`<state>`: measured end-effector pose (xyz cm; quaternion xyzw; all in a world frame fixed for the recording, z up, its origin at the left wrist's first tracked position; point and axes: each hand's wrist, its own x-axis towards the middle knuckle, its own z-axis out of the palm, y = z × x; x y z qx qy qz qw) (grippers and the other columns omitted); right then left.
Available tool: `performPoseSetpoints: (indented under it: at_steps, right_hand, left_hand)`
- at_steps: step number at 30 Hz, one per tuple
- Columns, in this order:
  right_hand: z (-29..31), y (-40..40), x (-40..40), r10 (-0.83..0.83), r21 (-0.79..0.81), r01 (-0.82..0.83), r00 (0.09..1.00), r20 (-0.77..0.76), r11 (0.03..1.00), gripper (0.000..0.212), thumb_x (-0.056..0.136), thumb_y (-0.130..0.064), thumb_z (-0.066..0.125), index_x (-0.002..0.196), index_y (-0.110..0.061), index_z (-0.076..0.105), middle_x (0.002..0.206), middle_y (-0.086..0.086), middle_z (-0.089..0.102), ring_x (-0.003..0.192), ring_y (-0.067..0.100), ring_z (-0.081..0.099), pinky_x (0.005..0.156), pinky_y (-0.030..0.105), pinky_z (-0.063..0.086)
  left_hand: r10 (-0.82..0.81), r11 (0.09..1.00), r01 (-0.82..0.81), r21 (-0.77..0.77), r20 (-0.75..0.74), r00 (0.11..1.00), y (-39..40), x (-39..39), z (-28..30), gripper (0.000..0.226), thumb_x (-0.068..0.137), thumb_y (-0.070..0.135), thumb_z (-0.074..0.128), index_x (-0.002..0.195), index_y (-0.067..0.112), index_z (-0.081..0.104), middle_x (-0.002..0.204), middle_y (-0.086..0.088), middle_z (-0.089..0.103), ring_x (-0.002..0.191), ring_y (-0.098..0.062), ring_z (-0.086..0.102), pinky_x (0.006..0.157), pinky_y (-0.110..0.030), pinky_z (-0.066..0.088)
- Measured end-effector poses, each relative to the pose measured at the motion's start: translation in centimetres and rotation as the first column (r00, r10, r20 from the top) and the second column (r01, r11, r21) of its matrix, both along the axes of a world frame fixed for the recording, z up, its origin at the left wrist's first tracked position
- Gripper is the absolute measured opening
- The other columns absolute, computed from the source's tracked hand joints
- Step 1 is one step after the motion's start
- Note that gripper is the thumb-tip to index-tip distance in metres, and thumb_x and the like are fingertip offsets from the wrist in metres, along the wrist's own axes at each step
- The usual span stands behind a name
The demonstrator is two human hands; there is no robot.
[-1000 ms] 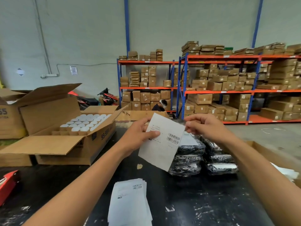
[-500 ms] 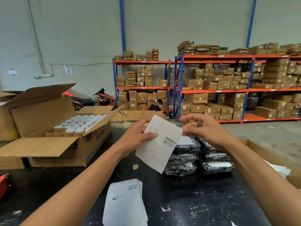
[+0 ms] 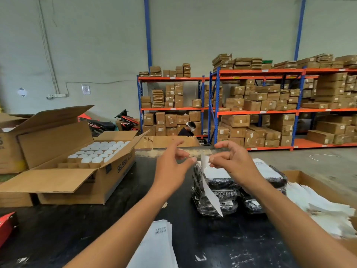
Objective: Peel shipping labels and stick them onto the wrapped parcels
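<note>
The right hand (image 3: 231, 161) pinches the top corner of a label (image 3: 209, 190), which hangs edge-on in front of the wrapped parcels (image 3: 216, 200) on the counter (image 3: 77, 229); the left hand (image 3: 172, 171) is beside it with fingers spread, holding nothing. Some parcels on the stacks already show white labels; a pile of sheets (image 3: 156, 246) near the front edge suggests plenty is left.

"99.98%" printed on side of open cardboard box (image 3: 116, 171), barcode on label stack (image 3: 160, 240), digits unreadable

Warehouse: steel racking (image 3: 257, 111) stacked with cartons (image 3: 235, 120), packing table (image 3: 96, 229).
</note>
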<state>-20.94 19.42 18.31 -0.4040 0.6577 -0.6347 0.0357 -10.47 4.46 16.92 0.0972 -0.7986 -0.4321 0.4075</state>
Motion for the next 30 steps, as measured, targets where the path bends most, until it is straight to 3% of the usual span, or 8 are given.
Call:
performPoseSetpoints:
  at_steps: [3, 5, 9, 14, 17, 20, 24, 30]
  right_hand:
    - [-1.1, -1.3, 0.7, -0.017, 0.011, 0.018, 0.999, -0.037, 1.0, 0.032, 0.079, -0.008, 0.072, 0.099, -0.021, 0.05, 0.072, 0.008, 0.074, 0.071, 0.028, 0.067, 0.074, 0.048, 0.052]
    - [-1.6, -2.0, 1.2, -0.01, 0.025, 0.011, 0.998, -0.069, 1.0, 0.034, 0.078, -0.014, 0.074, 0.099, -0.022, 0.049, 0.074, 0.003, 0.075, 0.073, 0.024, 0.069, 0.074, 0.043, 0.053]
    - [-2.4, -3.0, 1.8, -0.009, 0.068, 0.017, 0.993, -0.116, 0.998, 0.032, 0.08, -0.017, 0.072, 0.096, -0.03, 0.048, 0.075, -0.007, 0.075, 0.07, 0.006, 0.069, 0.067, 0.023, 0.049]
    - [-3.0, -3.8, 2.5, 0.001, 0.087, 0.009, 0.993, -0.115, 0.996, 0.032, 0.079, -0.015, 0.072, 0.094, -0.03, 0.048, 0.073, -0.006, 0.075, 0.068, 0.008, 0.069, 0.068, 0.029, 0.051]
    - [-3.3, -4.3, 3.2, 0.011, 0.086, -0.002, 0.994, -0.108, 0.996, 0.033, 0.079, -0.011, 0.072, 0.093, -0.028, 0.048, 0.073, -0.003, 0.075, 0.07, 0.011, 0.069, 0.072, 0.034, 0.053]
    - [-3.4, -4.6, 4.0, 0.006, 0.091, 0.004, 0.994, -0.109, 0.996, 0.032, 0.079, -0.011, 0.072, 0.091, -0.027, 0.048, 0.072, -0.002, 0.075, 0.071, 0.014, 0.069, 0.073, 0.034, 0.054]
    - [-3.9, -4.9, 5.1, -0.01, 0.094, 0.02, 0.993, -0.115, 0.995, 0.031, 0.08, -0.012, 0.072, 0.094, -0.026, 0.049, 0.072, -0.003, 0.075, 0.071, 0.012, 0.069, 0.07, 0.028, 0.051]
    - [-3.9, -5.2, 6.6, 0.017, 0.117, -0.009, 0.998, -0.066, 0.993, 0.032, 0.08, -0.01, 0.072, 0.099, -0.025, 0.051, 0.076, 0.005, 0.075, 0.075, 0.015, 0.069, 0.07, 0.027, 0.049]
  left_hand:
    - [-0.089, 0.994, 0.086, 0.062, 0.044, 0.995, 1.1, 0.0, -0.4, 0.049, 0.084, 0.025, 0.07, 0.129, 0.027, 0.051, 0.081, 0.014, 0.074, 0.085, 0.014, 0.061, 0.07, -0.002, 0.038]
    - [-0.1, 0.99, 0.094, 0.105, 0.055, 0.993, 1.0, 0.3, -0.7, 0.051, 0.086, 0.023, 0.069, 0.133, 0.021, 0.049, 0.082, 0.015, 0.074, 0.083, 0.019, 0.059, 0.067, -0.002, 0.038]
    - [-0.085, 0.989, 0.073, 0.127, 0.086, 0.993, 0.2, 1.2, -1.3, 0.056, 0.086, 0.021, 0.069, 0.136, 0.019, 0.046, 0.089, 0.01, 0.075, 0.087, 0.014, 0.06, 0.069, -0.005, 0.034]
    - [-0.067, 0.996, 0.06, 0.06, 0.131, 0.989, -0.7, 2.5, -2.1, 0.056, 0.086, 0.018, 0.068, 0.137, 0.02, 0.045, 0.094, 0.009, 0.074, 0.091, 0.008, 0.063, 0.07, 0.0, 0.037]
    - [-0.067, 0.998, 0.067, 0.006, 0.129, 0.989, -1.2, 3.3, -2.4, 0.059, 0.085, 0.015, 0.069, 0.139, 0.018, 0.045, 0.098, 0.006, 0.074, 0.094, 0.002, 0.065, 0.089, -0.015, 0.044]
    - [-0.068, 0.997, 0.071, -0.02, 0.129, 0.989, -1.5, 4.1, -2.4, 0.059, 0.086, 0.014, 0.069, 0.139, 0.018, 0.044, 0.099, 0.005, 0.074, 0.096, 0.001, 0.065, 0.086, -0.011, 0.042]
    - [-0.067, 0.996, 0.074, -0.046, 0.13, 0.989, -1.7, 5.0, -2.7, 0.057, 0.088, 0.016, 0.066, 0.14, 0.018, 0.042, 0.1, 0.004, 0.074, 0.102, -0.005, 0.064, 0.096, -0.024, 0.042]
    - [-0.061, 0.994, 0.073, -0.085, 0.137, 0.989, -2.1, 6.4, -3.2, 0.058, 0.089, 0.017, 0.065, 0.142, 0.016, 0.041, 0.1, 0.006, 0.074, 0.105, -0.005, 0.063, 0.103, -0.03, 0.041]
